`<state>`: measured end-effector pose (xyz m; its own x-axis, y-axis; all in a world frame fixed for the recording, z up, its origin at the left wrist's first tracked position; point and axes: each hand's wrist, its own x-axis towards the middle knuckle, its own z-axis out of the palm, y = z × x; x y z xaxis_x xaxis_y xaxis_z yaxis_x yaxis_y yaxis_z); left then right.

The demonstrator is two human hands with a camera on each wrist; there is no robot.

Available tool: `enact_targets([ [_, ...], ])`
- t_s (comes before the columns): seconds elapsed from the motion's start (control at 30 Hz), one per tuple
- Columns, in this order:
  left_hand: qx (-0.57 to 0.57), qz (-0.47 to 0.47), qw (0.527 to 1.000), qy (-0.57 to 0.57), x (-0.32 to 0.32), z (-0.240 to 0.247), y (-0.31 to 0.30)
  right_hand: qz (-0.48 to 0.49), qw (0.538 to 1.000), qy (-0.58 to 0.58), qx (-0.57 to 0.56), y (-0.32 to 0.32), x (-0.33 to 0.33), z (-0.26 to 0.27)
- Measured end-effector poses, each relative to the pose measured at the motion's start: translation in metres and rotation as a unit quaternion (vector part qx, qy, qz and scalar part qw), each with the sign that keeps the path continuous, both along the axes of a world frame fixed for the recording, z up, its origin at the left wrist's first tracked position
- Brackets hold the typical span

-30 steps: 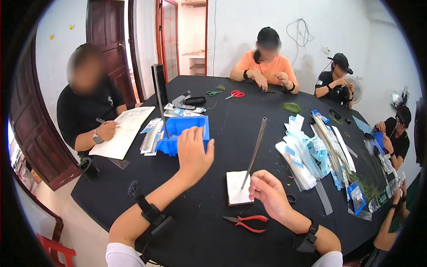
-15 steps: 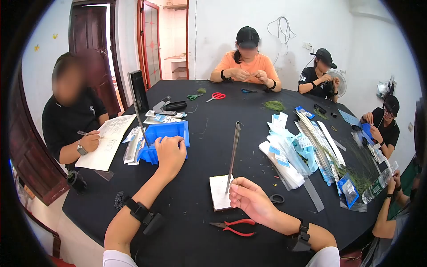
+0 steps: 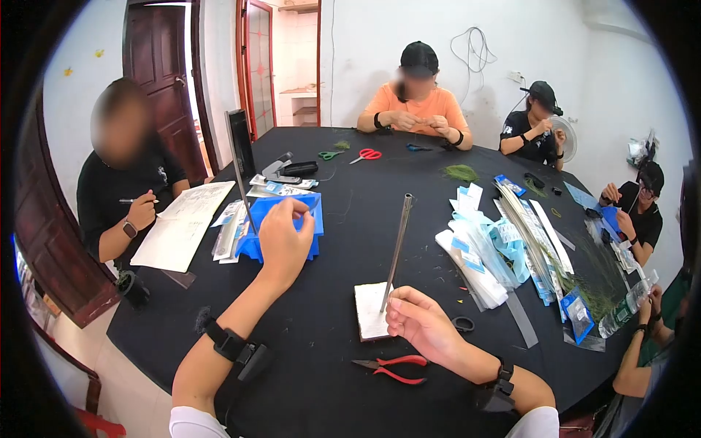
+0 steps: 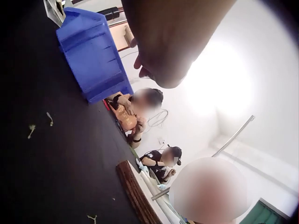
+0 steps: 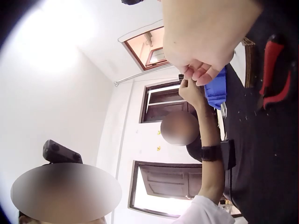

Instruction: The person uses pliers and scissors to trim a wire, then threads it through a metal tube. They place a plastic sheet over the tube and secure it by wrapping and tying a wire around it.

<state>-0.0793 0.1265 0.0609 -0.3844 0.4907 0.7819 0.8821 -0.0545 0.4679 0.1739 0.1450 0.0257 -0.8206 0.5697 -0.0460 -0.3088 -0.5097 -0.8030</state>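
Note:
In the head view my left hand (image 3: 285,244) is over the near side of the blue plastic bin (image 3: 317,230), wrist bent and fingers curved with index finger and thumb close together. My right hand (image 3: 423,321) is beside the lower part of a thin metal rod (image 3: 399,244), which stands on a white-topped block (image 3: 368,310). Its fingers are curled in towards the thumb, as the right wrist view also shows. Whether either hand pinches something small, I cannot tell. Red-handled pliers (image 3: 403,359) lie in front of the block.
A second metal rod (image 3: 242,164) rises at the bin's left side. Packets and plastic sleeves (image 3: 475,263) are heaped on the right. Black-handled scissors (image 3: 463,324) lie beyond my right hand, red-handled scissors (image 3: 369,154) at the back. Other people sit around the black table.
My left hand has gone from spread fingers over the bin to bent ones, dipping and then lifting slightly. My right hand stays by the rod. The head view has swung a little.

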Motion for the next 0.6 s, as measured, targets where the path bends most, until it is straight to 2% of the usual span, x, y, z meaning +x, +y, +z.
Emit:
enact_targets([
  [0.03, 0.007, -0.015, 1.000, -0.022, 0.004, 0.006, -0.005, -0.001, 1.000, 0.000, 0.001, 0.000, 0.000, 0.000],
  [0.13, 0.047, -0.057, 0.997, 0.027, 0.011, 0.015, -0.019, -0.003, 1.000, 0.003, 0.006, 0.000, 0.001, 0.001],
  [0.17, 0.086, -0.068, 0.987, 0.115, 0.015, 0.017, -0.025, -0.001, 1.000, 0.004, 0.008, 0.000, 0.001, 0.001],
  [0.3, 0.074, -0.153, 0.985, -0.033, 0.033, 0.016, -0.044, 0.009, 1.000, 0.014, 0.011, 0.002, 0.001, -0.002],
  [0.33, 0.058, -0.200, 0.970, -0.124, 0.036, 0.021, -0.049, 0.010, 1.000, 0.018, 0.012, 0.003, 0.002, -0.003],
  [0.4, 0.024, -0.290, 0.908, -0.302, 0.046, 0.035, -0.062, -0.020, 0.999, 0.005, 0.037, -0.002, 0.002, 0.002],
  [0.53, -0.031, -0.373, 0.843, -0.387, 0.055, 0.040, -0.062, -0.032, 0.993, -0.026, 0.108, -0.006, 0.005, 0.009],
  [0.6, -0.037, -0.366, 0.831, -0.418, 0.058, 0.038, -0.057, -0.039, 0.989, -0.035, 0.138, -0.005, 0.006, 0.007],
])
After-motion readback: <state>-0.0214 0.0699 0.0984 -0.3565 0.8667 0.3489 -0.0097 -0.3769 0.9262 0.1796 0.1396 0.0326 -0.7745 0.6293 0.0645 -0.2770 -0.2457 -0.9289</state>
